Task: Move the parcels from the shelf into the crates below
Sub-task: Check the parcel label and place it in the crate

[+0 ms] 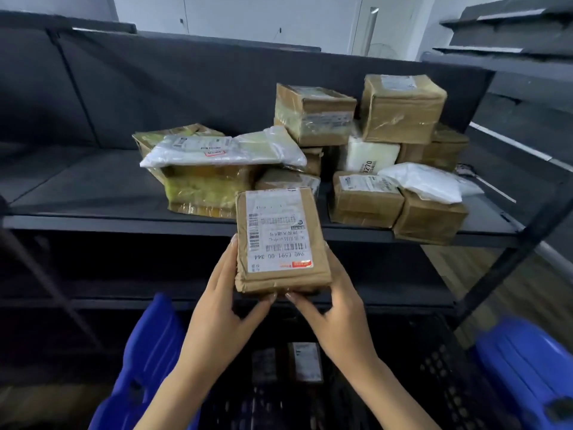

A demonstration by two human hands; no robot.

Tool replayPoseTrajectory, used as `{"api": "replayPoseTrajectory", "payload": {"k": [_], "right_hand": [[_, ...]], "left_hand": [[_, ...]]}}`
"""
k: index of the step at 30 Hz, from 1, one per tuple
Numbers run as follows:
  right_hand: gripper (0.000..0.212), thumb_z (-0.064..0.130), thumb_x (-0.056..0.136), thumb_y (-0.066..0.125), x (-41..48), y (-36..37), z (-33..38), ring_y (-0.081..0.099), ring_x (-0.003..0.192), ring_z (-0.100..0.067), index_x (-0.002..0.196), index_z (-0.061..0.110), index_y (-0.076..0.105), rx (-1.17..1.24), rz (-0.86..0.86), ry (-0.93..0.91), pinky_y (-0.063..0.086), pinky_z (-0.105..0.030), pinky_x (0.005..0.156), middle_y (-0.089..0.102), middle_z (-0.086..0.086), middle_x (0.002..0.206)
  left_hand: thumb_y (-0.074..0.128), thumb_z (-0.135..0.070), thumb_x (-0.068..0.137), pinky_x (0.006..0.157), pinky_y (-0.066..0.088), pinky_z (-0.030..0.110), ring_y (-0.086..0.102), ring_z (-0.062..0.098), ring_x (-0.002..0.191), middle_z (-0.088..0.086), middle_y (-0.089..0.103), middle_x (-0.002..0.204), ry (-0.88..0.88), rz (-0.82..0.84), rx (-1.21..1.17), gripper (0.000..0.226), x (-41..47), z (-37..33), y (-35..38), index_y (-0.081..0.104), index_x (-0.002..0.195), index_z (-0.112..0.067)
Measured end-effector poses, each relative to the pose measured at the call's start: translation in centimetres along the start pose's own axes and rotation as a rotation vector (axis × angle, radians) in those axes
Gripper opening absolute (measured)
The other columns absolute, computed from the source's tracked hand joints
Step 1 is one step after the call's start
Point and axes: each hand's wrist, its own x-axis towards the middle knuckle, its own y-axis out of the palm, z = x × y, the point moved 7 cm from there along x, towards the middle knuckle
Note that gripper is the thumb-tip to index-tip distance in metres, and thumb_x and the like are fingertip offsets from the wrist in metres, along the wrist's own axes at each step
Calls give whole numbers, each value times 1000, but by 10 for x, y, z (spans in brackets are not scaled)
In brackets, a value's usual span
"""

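Both hands hold one flat brown parcel (280, 243) in the air just in front of the front edge of the shelf (86, 187), with its white shipping label facing up. The left hand (217, 311) grips the parcel's left side, its fingers (230, 252) lying up along that edge and the thumb pressed against the near end. The right hand (336, 308) does the same on the right side, its thumb meeting the near end just beside the left thumb, while its other fingers are mostly hidden behind the parcel. On the dark shelf behind sits the rest of the pile: a white poly bag (217, 150) draped over a yellow-taped box (201, 189), a tall taped box (313, 114) and a second tall box (401, 108) stacked at the back, a white block parcel (369, 156) between them lower down, and a labelled low box (366, 198) near the front edge with a white pouch (424, 181) lying beside it on another carton. Directly below the hands stands a black perforated crate (446, 364) with small parcels (305, 361) lying dimly inside it. A blue container (148, 349) stands to its left and another blue bin (524, 364) to its right
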Motion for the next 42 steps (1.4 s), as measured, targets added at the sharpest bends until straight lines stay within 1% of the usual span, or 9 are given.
{"api": "replayPoseTrajectory", "payload": {"k": [3, 8, 14, 22, 24, 27, 32, 38, 42], "right_hand": [[81, 32, 82, 73, -27, -9, -14, 40, 136, -5, 150, 18, 30, -8, 43, 50, 39, -28, 109, 44, 8, 147], [81, 36, 80, 71, -62, -11, -33, 41, 134, -3, 149, 18, 32, 34, 64, 139, 35, -10, 103, 46, 9, 145], [80, 43, 80, 73, -86, -1, -48, 42, 134, -2, 148, 22, 34, 154, 74, 236, 33, -13, 106, 48, 15, 143], [73, 48, 82, 67, -100, 10, -43, 47, 131, -6, 145, 23, 39, 367, 65, 322, 39, -26, 107, 54, 11, 138], [67, 42, 85, 66, -100, 10, -39, 50, 128, -8, 144, 24, 39, 418, 60, 335, 41, -22, 104, 57, 9, 136], [57, 39, 87, 63, -100, 10, -38, 54, 123, -4, 139, 25, 44, 469, 48, 361, 42, -10, 95, 60, 12, 131], [55, 45, 81, 65, -101, 4, -47, 57, 119, -6, 132, 31, 52, 519, 61, 433, 44, -13, 95, 64, 12, 125], [45, 30, 77, 65, -81, -21, -50, 63, 110, -10, 122, 29, 60, 498, 257, 421, 48, -19, 89, 70, 6, 113], [49, 27, 71, 64, -65, -31, -42, 64, 107, -9, 118, 42, 64, 462, 448, 408, 48, -21, 87, 70, 8, 111]], "left_hand": [[66, -50, 74, 100, 23, -2, 25, -10, 137, -20, 30, 153, -44, 3, -9, 88, -30, -1, 18, 23, 150, -33], [62, -53, 75, 101, 24, -1, 26, -6, 139, -18, 29, 154, -81, 46, -8, 88, -61, 6, 39, 21, 151, -32], [74, -33, 77, 103, 23, 0, 26, -2, 141, -20, 26, 155, -109, 87, 32, 93, -83, 19, 53, 18, 150, -38], [62, -49, 78, 103, 20, -1, 22, -3, 141, -25, 18, 155, -148, 57, 21, 88, -101, 11, 52, 11, 149, -43], [66, -41, 80, 105, 18, 0, 21, -2, 142, -26, 15, 155, -144, 31, 11, 90, -104, 6, 51, 9, 149, -44], [67, -34, 81, 109, 18, 5, 18, 3, 144, -22, 12, 157, -105, 22, 45, 90, -107, 0, 51, 13, 153, -29], [62, -56, 80, 109, 14, 3, 14, 0, 145, -22, 13, 158, -119, 120, -16, 93, -118, 2, 44, 14, 153, -26], [57, -54, 87, 111, 28, 29, 33, -2, 137, -19, 37, 148, -240, 38, -137, 69, -85, 24, -20, 34, 146, -30], [55, -53, 73, 91, 35, 0, 44, -24, 113, -20, 48, 138, -407, 334, -219, 76, -58, 30, -20, 40, 144, -29]]}}
